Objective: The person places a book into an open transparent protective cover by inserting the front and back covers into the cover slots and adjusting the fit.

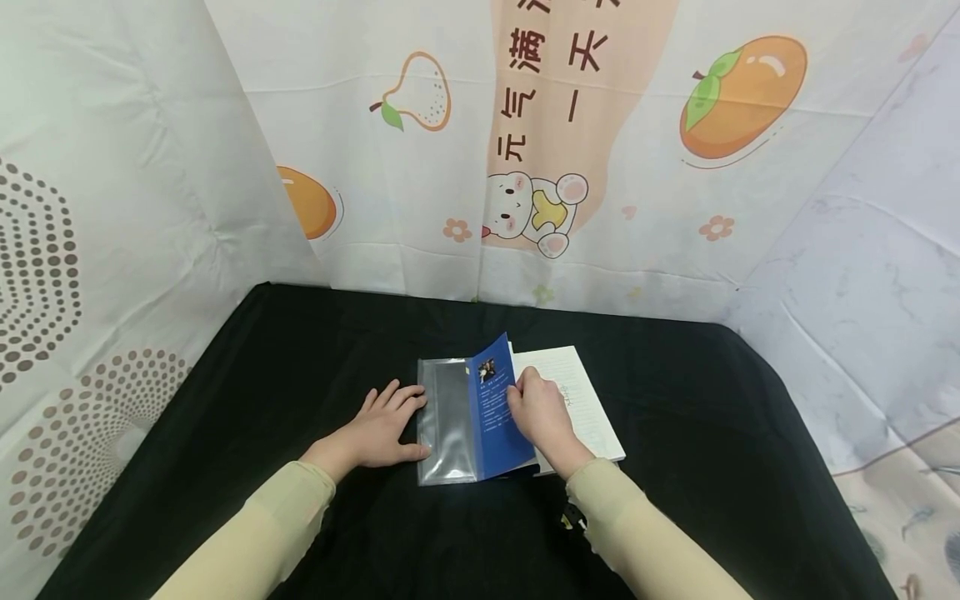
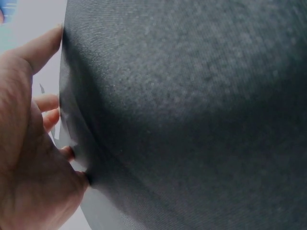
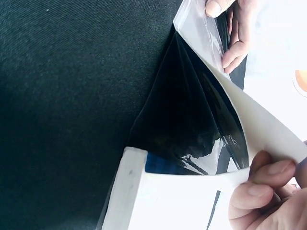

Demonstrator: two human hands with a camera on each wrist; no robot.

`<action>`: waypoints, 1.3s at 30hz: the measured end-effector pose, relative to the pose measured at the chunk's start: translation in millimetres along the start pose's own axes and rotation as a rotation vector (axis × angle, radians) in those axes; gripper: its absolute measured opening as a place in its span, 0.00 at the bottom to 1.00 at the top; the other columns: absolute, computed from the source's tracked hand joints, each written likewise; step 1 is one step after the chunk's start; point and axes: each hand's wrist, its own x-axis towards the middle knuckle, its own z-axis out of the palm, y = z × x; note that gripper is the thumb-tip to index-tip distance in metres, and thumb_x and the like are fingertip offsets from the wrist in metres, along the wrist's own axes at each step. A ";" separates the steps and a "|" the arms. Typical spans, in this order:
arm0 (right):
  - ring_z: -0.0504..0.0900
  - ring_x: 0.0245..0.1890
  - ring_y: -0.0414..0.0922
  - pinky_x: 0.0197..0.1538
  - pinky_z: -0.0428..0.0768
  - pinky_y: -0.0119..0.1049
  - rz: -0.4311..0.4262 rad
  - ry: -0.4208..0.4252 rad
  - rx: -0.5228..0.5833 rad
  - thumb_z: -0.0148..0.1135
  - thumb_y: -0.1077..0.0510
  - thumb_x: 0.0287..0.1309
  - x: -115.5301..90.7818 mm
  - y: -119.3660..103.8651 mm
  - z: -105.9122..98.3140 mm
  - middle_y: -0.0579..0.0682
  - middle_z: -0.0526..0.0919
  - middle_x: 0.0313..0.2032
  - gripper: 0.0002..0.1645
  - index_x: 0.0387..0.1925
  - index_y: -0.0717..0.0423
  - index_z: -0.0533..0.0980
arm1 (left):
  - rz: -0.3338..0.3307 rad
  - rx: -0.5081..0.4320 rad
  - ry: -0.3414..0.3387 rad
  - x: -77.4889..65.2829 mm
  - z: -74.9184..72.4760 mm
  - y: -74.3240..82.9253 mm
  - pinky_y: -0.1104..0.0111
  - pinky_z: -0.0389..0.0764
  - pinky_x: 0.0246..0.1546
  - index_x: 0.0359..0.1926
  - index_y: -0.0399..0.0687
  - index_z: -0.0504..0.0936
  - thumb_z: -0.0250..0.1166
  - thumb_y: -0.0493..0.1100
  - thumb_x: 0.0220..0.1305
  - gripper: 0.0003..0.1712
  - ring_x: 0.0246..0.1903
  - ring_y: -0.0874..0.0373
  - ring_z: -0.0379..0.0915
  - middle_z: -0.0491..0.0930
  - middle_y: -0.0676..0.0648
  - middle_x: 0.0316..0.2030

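Note:
A book with white pages (image 1: 588,400) lies open on the black cloth, its blue cover flap (image 1: 498,417) raised at a slant. My right hand (image 1: 543,412) pinches that flap's edge between thumb and curled fingers, as the right wrist view shows with the hand (image 3: 271,196) at lower right. Left of the flap a clear plastic book cover (image 1: 447,417) lies flat. My left hand (image 1: 381,429) rests with spread fingers, thumb and fingertips on the plastic's left edge. In the left wrist view, this hand (image 2: 29,139) appears beside dark cloth; the book's blue flap is hard to make out there.
Black cloth (image 1: 247,417) covers the table around the book. White printed curtains (image 1: 420,183) hang behind and at both sides. A small dark object with a yellow mark (image 1: 572,518) sits by the right sleeve; its kind is unclear.

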 end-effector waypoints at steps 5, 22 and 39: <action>0.72 0.17 0.44 0.21 0.73 0.37 -0.012 0.015 -0.007 0.58 0.61 0.63 0.5 0.2 0.5 0.49 0.72 0.16 0.13 0.24 0.56 0.67 | -0.001 0.001 -0.007 0.4 -0.6 -0.1 0.35 0.47 0.64 0.70 0.46 0.60 0.61 0.67 0.60 0.47 0.71 0.37 0.35 0.50 0.45 0.72; 0.72 0.16 0.45 0.20 0.71 0.38 0.011 0.023 -0.073 0.59 0.58 0.62 -0.8 3.2 -1.4 0.48 0.72 0.16 0.13 0.24 0.54 0.68 | -0.041 0.026 -0.021 0.4 0.6 3.3 0.35 0.45 0.65 0.71 0.47 0.58 0.59 0.69 0.59 0.48 0.71 0.37 0.34 0.49 0.46 0.73; 0.71 0.17 0.46 0.21 0.71 0.41 0.013 0.025 -0.068 0.59 0.58 0.65 -3.3 6.5 0.5 0.49 0.72 0.16 0.13 0.26 0.56 0.68 | -0.100 0.112 -0.036 1.9 -0.2 15.1 0.34 0.45 0.64 0.71 0.46 0.56 0.61 0.79 0.46 0.62 0.70 0.36 0.35 0.48 0.44 0.73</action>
